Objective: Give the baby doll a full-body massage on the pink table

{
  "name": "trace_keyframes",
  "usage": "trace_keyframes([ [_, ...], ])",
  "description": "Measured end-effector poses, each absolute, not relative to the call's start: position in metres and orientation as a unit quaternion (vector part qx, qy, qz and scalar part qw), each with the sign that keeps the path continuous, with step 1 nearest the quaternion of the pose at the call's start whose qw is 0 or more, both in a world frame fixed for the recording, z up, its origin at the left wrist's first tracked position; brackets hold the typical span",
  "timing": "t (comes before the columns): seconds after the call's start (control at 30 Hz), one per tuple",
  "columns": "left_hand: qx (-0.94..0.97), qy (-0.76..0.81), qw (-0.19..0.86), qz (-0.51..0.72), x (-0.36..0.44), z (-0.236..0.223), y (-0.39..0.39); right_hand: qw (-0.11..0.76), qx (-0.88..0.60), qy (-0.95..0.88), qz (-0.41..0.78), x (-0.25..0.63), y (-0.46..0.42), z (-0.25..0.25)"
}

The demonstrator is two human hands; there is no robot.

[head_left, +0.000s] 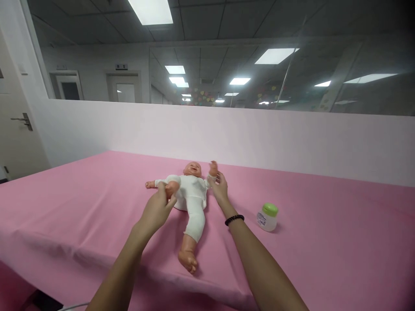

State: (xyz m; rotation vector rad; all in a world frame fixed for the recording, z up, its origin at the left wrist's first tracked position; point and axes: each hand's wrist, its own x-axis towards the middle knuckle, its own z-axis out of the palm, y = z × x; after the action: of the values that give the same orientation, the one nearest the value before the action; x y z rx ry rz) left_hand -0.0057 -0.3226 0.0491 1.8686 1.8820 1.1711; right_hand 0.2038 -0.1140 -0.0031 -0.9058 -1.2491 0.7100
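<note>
Baby doll [191, 194] is lying with left hand [156, 211] curled shut round its foot [171, 188], right hand [219, 186] pinching its small hand [213, 169], smooth limbs risking a slip.

- I'm facing a table [65, 207] that a pink cloth [311, 224] is covering, its folds hanging over the near edge.
- A baby doll [191, 201] in a white bodysuit [194, 229] is lying on its back on the cloth, its head pointing away from me.
- A small jar [267, 220] with a green lid [270, 209] is standing upright on my right, apart from the doll.
</note>
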Motion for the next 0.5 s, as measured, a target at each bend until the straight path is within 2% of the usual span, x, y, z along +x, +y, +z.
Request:
trace_keyframes([
  [0.1,0.708,0.609,0.118,0.337,0.005,0.053,-0.287,0.559,-0.296,-0.739,0.232,0.190,-0.133,0.003],
  [0.17,0.723,0.596,0.119,0.329,0.005,0.053,-0.282,0.521,-0.271,-0.777,0.225,0.185,-0.139,0.003],
  [0.27,0.691,0.611,0.136,0.361,-0.005,0.053,-0.307,0.585,-0.319,-0.697,0.265,0.189,-0.131,0.000],
  [0.37,0.638,0.637,0.167,0.398,-0.022,0.046,-0.354,0.666,-0.427,-0.524,0.314,0.204,-0.111,-0.009],
  [0.5,0.583,0.696,0.194,0.372,-0.031,0.012,-0.405,0.672,-0.517,-0.414,0.332,0.233,-0.092,-0.029],
])
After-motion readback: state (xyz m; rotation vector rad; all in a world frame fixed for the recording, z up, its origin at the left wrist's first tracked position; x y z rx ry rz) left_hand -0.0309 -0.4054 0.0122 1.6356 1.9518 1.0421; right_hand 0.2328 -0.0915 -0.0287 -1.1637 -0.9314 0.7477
